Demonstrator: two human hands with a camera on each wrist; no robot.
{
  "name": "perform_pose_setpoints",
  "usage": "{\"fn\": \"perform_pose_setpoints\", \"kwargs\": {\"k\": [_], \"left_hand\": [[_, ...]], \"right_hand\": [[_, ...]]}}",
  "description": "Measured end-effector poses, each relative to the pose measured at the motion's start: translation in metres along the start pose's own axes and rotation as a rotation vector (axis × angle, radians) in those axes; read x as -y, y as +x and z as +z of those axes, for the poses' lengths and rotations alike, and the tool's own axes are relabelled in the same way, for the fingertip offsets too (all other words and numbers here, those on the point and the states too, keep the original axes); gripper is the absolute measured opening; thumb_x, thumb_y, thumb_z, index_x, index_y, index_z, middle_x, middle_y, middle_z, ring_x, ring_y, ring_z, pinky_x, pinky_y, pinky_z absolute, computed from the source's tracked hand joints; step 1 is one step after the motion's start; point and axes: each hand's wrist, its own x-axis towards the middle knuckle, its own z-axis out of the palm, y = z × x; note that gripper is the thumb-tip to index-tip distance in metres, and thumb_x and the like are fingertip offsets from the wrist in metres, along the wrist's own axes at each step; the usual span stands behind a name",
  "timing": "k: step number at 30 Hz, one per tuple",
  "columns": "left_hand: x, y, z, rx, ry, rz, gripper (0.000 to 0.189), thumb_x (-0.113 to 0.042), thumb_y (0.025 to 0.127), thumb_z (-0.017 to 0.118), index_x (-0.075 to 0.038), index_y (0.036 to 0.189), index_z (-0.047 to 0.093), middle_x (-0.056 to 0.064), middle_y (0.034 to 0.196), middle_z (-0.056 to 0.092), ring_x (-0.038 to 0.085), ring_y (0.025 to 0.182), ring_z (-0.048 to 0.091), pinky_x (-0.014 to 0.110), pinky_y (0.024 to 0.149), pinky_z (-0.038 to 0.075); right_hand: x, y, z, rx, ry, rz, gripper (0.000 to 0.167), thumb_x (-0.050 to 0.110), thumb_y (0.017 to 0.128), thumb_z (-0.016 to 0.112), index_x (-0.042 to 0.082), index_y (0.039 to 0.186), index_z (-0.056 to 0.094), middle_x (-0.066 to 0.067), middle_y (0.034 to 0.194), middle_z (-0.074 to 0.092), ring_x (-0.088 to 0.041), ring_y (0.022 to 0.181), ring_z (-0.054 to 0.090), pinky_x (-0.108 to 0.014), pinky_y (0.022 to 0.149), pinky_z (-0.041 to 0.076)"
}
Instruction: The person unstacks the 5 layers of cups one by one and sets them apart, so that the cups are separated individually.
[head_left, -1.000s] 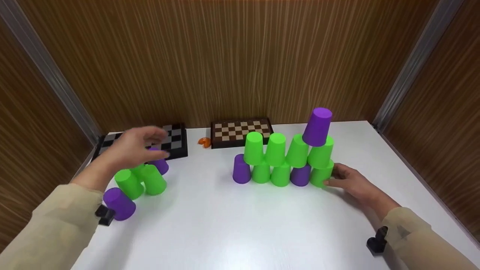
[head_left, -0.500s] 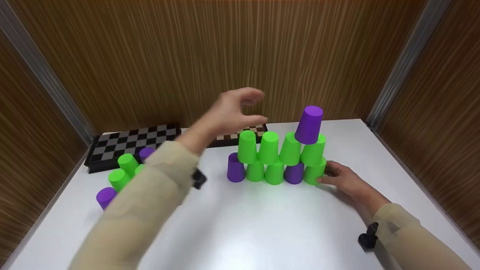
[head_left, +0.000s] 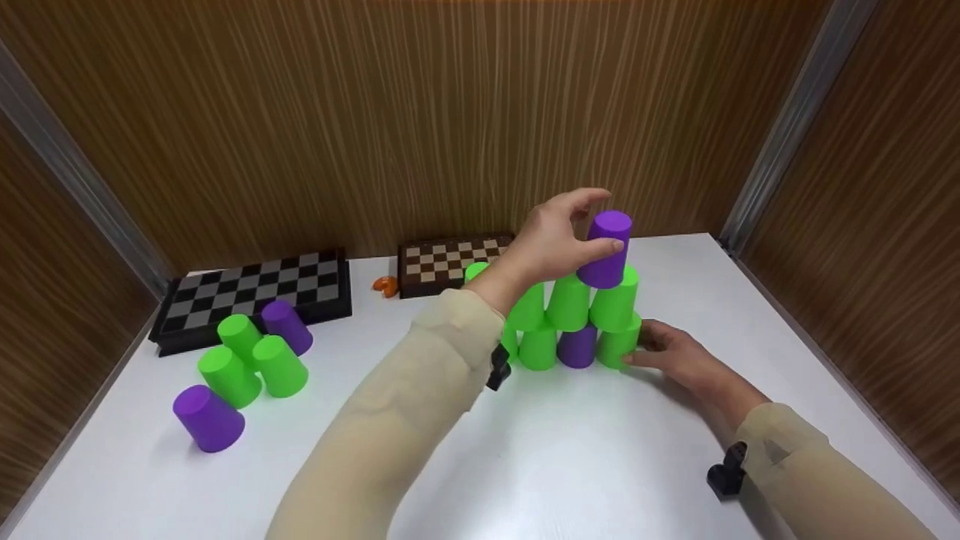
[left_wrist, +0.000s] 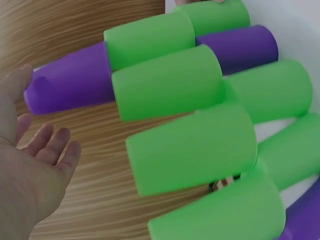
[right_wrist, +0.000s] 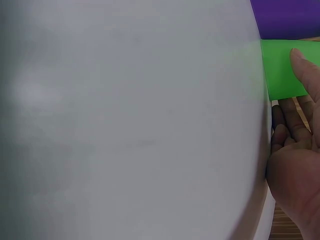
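Observation:
Upside-down green and purple cups stand stacked in two rows, with a lone purple cup (head_left: 604, 255) on top at the right end. Around that top cup comes my left hand (head_left: 555, 238), thumb overlapping its front side, the other fingers spread and apart from it in the left wrist view. My right hand (head_left: 686, 361) is at the right end of the bottom row, holding the end green cup (head_left: 617, 346) with the thumb in front and the fingers at its far side. In the right wrist view the thumb (right_wrist: 300, 62) lies across this green cup.
Several loose green and purple cups (head_left: 281, 367) stand upside down on the white table (head_left: 525, 457) at left. A grey-black checkered board (head_left: 255, 289), an orange object (head_left: 385, 286) and a brown chessboard (head_left: 450, 262) lie along the back wood-patterned wall (head_left: 360, 135).
My left hand has moved from above the loose cups at left, across to the top purple cup. My right hand stays at the end green cup. The view has shifted slightly.

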Motion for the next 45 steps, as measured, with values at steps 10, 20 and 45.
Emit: {"fn": "perform_pose_setpoints", "kwargs": {"k": [10,20,45], "left_hand": [[0.001,0.000,0.012,-0.004,-0.099,-0.035,0.060,-0.021,0.101,0.076,-0.019,0.155,0.053,0.003,0.144,0.062,0.016,0.127,0.061,0.032,0.103,0.055],[0.001,-0.016,-0.011,-0.078,-0.116,0.031,0.056,-0.020,0.100,0.077,-0.014,0.152,0.055,0.005,0.138,0.065,0.014,0.119,0.064,0.029,0.098,0.057],[0.058,-0.132,-0.132,-0.287,0.004,-0.084,0.057,-0.021,0.100,0.078,-0.017,0.152,0.056,0.005,0.140,0.062,0.023,0.121,0.064,0.046,0.101,0.058]], "right_hand": [[0.001,0.003,0.000,0.008,-0.019,0.002,0.073,0.023,0.096,0.081,0.001,0.156,0.046,-0.022,0.153,0.054,-0.042,0.146,0.044,-0.064,0.124,0.024],[-0.003,0.008,-0.002,0.017,0.001,-0.010,0.072,0.021,0.097,0.080,-0.001,0.156,0.045,-0.023,0.154,0.052,-0.043,0.147,0.042,-0.063,0.124,0.023],[-0.013,0.008,-0.020,-0.004,-0.028,-0.011,0.070,0.020,0.097,0.079,-0.001,0.155,0.047,-0.024,0.153,0.052,-0.044,0.146,0.042,-0.064,0.123,0.026]]}}
